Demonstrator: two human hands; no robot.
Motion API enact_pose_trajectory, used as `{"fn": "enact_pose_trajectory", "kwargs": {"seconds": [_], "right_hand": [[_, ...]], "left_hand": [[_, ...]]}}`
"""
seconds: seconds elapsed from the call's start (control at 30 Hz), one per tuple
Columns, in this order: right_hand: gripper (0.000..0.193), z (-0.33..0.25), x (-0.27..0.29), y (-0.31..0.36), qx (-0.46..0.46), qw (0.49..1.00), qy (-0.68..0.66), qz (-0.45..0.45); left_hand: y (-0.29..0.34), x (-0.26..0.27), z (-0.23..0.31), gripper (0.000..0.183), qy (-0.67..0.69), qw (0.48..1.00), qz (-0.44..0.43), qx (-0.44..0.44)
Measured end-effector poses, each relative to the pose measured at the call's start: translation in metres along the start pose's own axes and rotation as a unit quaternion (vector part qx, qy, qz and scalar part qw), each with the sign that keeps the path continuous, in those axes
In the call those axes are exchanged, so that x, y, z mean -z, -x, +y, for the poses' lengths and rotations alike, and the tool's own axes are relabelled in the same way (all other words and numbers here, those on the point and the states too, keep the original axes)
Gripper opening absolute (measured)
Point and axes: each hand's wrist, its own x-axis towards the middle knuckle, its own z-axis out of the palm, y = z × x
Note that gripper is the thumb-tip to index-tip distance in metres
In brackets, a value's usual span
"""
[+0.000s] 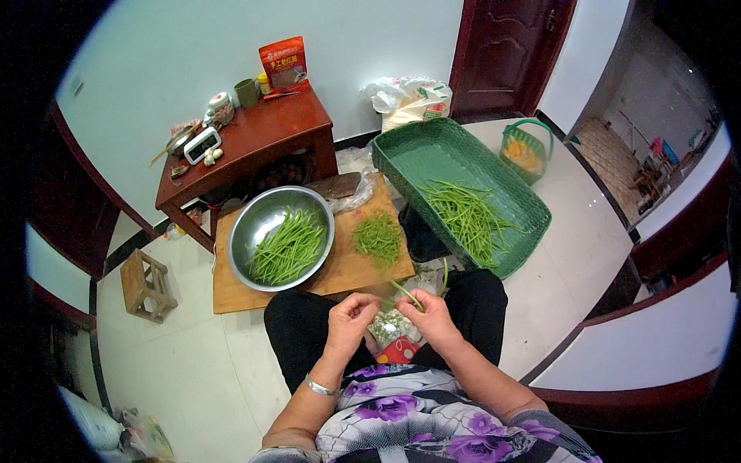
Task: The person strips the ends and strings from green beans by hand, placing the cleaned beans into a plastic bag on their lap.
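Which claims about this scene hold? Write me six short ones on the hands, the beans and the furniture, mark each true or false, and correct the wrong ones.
1. The right hand holds a green bean. True.
2. Only the right hand is in view. False: the left hand shows too, with a silver bracelet at its wrist.
3. Long beans lie in the steel bowl. True.
4. The steel bowl stands on the floor. False: it stands on a wooden board.
5. Only the steel bowl contains beans. False: the green tray has beans in it too.
6. A red pouch stands on the red-brown table. True.
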Motion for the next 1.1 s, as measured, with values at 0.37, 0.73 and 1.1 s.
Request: {"fn": "enact_pose_trajectory", "kwargs": {"seconds": [0.37,0.73,1.1], "right_hand": [[0.007,-0.003,-0.005,0.002,0.059,0.996,0.065,0.033],[0.008,-0.011,-0.008,0.005,0.114,0.98,0.139,0.088],[0.009,-0.016,-0.008,0.008,0.131,0.968,0.19,0.098]], "left_hand": [[-0.001,0.0,-0.003,0.013,0.038,0.999,-0.01,0.026],[-0.001,-0.005,-0.004,0.009,0.083,0.996,0.004,0.044],[-0.001,-0.005,-0.006,0.009,0.078,0.996,-0.004,0.039]]}}
